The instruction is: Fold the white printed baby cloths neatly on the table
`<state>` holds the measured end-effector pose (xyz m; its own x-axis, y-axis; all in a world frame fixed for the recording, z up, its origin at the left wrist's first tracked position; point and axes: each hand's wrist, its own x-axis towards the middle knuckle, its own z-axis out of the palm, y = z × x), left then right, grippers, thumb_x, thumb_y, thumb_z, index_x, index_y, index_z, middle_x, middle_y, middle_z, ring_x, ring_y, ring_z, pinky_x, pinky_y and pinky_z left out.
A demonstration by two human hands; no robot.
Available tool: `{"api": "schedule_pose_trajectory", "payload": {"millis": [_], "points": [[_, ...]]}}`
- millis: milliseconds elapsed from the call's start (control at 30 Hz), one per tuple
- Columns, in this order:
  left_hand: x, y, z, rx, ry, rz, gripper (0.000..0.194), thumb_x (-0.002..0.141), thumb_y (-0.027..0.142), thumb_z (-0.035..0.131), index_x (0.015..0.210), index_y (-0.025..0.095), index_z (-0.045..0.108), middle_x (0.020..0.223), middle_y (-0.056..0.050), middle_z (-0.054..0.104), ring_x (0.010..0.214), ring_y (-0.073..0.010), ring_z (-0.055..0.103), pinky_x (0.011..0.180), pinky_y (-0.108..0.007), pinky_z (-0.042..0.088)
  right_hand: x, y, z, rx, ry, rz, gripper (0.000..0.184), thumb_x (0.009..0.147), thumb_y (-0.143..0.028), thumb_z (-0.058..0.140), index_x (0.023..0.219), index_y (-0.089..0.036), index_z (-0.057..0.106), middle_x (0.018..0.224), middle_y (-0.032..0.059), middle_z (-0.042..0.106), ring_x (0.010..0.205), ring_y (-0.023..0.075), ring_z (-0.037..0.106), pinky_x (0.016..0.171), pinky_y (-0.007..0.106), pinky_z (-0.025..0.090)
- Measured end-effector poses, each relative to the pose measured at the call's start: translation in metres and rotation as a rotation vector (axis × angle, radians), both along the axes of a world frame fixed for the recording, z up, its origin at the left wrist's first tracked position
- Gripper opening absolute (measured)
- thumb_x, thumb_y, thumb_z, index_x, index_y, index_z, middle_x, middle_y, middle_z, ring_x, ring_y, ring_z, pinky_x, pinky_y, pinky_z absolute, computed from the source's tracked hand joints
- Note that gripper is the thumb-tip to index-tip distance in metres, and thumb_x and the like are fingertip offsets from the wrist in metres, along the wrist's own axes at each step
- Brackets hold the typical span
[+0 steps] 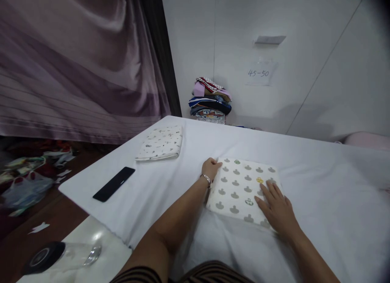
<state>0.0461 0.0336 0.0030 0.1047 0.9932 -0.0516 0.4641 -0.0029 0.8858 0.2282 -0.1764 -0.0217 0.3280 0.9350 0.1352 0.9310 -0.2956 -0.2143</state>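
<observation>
A folded white cloth (240,183) printed with grey mushroom shapes and a few green and yellow motifs lies flat in front of me. My left hand (210,168), with a bracelet at the wrist, is closed on its far left corner, the thumb on top and the other fingers partly hidden. Flat across the cloth's right side rests my right hand (277,208), fingers stretched out and slightly apart. Another folded white cloth (161,143), with small dark prints, lies farther off to the left.
The white-covered table (189,153) holds a black phone (114,184) near its left edge. A clear bottle (67,254) with a black cap lies at lower left. Folded clothes (210,98) are stacked by the wall. A purple curtain (91,63) hangs at left; a plastic bag (27,189) is below.
</observation>
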Motion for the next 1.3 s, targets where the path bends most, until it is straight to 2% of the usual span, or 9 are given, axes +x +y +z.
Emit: {"api": "schedule_pose_trajectory", "payload": {"millis": [133,233,367,467,600,767,967,1167,1300], "points": [[-0.004,0.001,-0.007,0.009,0.043,0.039,0.018,0.068,0.026,0.067,0.061,0.020,0.051,0.062,0.004,0.058,0.063,-0.0117,0.054,0.062,-0.023,0.042,-0.001,0.000,0.004,-0.014,0.008,0.014,0.056,0.090,-0.051,0.026,0.136,-0.023,0.037,0.151,0.0044,0.021,0.138,0.0272,0.017,0.102,0.055,0.030],[-0.004,0.005,-0.010,-0.042,0.038,0.028,0.013,0.068,0.023,0.067,0.069,0.019,0.055,0.071,0.002,0.063,0.068,-0.0124,0.057,0.066,-0.023,0.043,-0.001,0.000,0.005,-0.003,0.007,0.015,0.055,0.090,-0.052,0.027,0.136,-0.023,0.038,0.150,0.0041,0.022,0.138,0.0272,0.017,0.102,0.055,0.031],[0.000,0.012,-0.009,-0.082,0.033,-0.002,0.015,0.066,0.020,0.070,0.075,0.018,0.057,0.079,0.000,0.066,0.073,-0.0134,0.059,0.067,-0.023,0.044,-0.002,0.000,0.005,0.000,0.009,0.011,0.055,0.090,-0.051,0.027,0.136,-0.023,0.037,0.150,0.0049,0.022,0.138,0.0276,0.017,0.101,0.055,0.031],[0.005,0.015,-0.006,-0.077,0.046,-0.015,0.019,0.066,0.028,0.071,0.077,0.019,0.057,0.083,-0.002,0.066,0.074,-0.0148,0.059,0.067,-0.025,0.043,-0.002,0.000,0.005,-0.017,0.015,0.017,0.056,0.090,-0.051,0.027,0.137,-0.022,0.037,0.150,0.0061,0.023,0.138,0.0286,0.017,0.102,0.054,0.030],[0.010,0.019,-0.006,-0.035,0.106,-0.031,0.026,0.066,0.041,0.070,0.075,0.020,0.057,0.081,-0.001,0.066,0.074,-0.0160,0.059,0.067,-0.026,0.043,-0.001,0.000,0.003,0.004,0.019,0.007,0.055,0.090,-0.051,0.028,0.137,-0.023,0.037,0.150,0.0058,0.023,0.137,0.0285,0.017,0.101,0.055,0.030],[0.011,0.026,-0.011,-0.075,0.095,0.006,0.019,0.070,0.036,0.066,0.065,0.020,0.056,0.072,-0.001,0.065,0.070,-0.0155,0.058,0.065,-0.025,0.042,0.000,0.000,0.000,0.013,0.016,0.007,0.055,0.090,-0.052,0.027,0.136,-0.024,0.037,0.150,0.0046,0.023,0.138,0.0278,0.017,0.101,0.056,0.031],[0.011,0.026,-0.012,-0.092,0.106,0.045,0.017,0.075,0.033,0.058,0.067,0.018,0.058,0.075,-0.002,0.066,0.072,-0.0163,0.059,0.062,-0.025,0.040,-0.001,0.000,0.003,-0.005,0.021,0.005,0.054,0.090,-0.053,0.027,0.136,-0.026,0.037,0.151,0.0033,0.021,0.138,0.0262,0.016,0.102,0.055,0.030],[0.010,0.021,-0.005,-0.063,0.172,0.023,0.017,0.079,0.033,0.054,0.073,0.018,0.058,0.082,-0.005,0.067,0.078,-0.0185,0.060,0.066,-0.027,0.039,0.000,0.000,0.002,-0.002,0.014,0.013,0.055,0.090,-0.052,0.027,0.136,-0.025,0.037,0.151,0.0039,0.021,0.138,0.0274,0.017,0.102,0.055,0.030],[0.008,0.021,-0.006,-0.024,0.222,-0.025,0.016,0.080,0.034,0.054,0.073,0.019,0.054,0.084,-0.005,0.066,0.080,-0.0193,0.059,0.069,-0.028,0.039,0.000,-0.001,0.001,-0.007,0.016,0.008,0.055,0.090,-0.053,0.026,0.136,-0.024,0.037,0.151,0.0038,0.020,0.138,0.0273,0.016,0.102,0.055,0.030]]}}
